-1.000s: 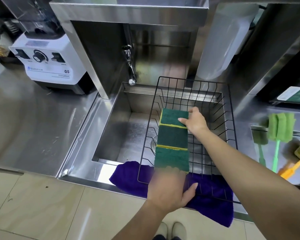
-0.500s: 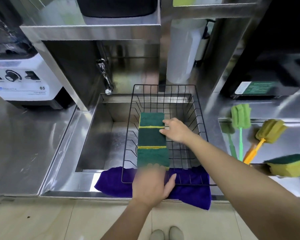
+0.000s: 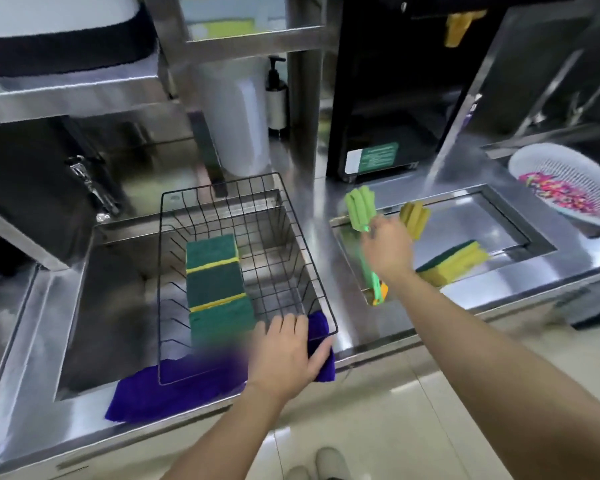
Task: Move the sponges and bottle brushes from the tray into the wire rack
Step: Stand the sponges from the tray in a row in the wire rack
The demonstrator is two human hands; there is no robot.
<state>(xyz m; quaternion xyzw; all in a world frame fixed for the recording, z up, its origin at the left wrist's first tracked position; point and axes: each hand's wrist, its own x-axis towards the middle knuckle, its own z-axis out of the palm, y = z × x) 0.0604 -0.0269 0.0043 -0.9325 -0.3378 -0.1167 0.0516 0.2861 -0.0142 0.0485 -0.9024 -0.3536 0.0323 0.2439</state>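
Grip: my right hand [image 3: 388,249] closes around the green bottle brush [image 3: 361,209] over the tray [image 3: 499,202]; my left hand [image 3: 284,355], fingers spread, steadies the wire rack [image 3: 321,299].
Risk: I judge the brush could snag its yellow neighbour [image 3: 414,218].

The green label [image 3: 377,157] on the black appliance [image 3: 388,98] carries print too blurred to read.

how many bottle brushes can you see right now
2. The green bottle brush lies at the left end of the tray, with the right hand over its handle. The yellow bottle brush lies just right of it, its handle hidden behind that hand.
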